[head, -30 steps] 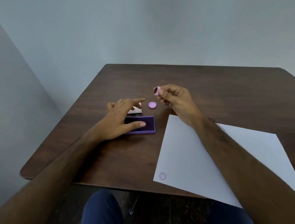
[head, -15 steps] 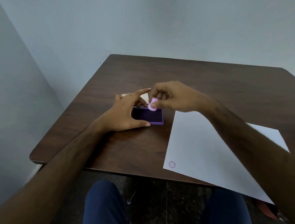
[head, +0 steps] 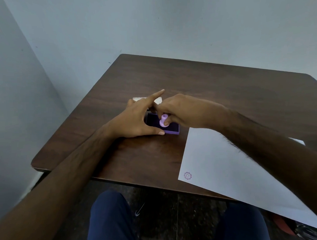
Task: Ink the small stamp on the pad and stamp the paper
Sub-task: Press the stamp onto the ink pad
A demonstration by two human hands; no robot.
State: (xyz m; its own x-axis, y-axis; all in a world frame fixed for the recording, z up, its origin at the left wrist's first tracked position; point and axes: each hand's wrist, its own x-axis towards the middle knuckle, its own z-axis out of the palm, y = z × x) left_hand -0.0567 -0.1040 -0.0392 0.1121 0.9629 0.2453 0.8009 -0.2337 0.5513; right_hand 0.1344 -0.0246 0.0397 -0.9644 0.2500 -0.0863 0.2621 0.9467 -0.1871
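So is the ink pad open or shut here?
Open. The ink pad shows its dark inked surface, and the right hand holds the small stamp upright on it.

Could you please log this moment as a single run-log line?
phase: inking | right hand: grip on small stamp, pressed on ink pad | left hand: steadying pad | paper: one mark near corner

The stamp stands on the pad, left of the paper on the table.
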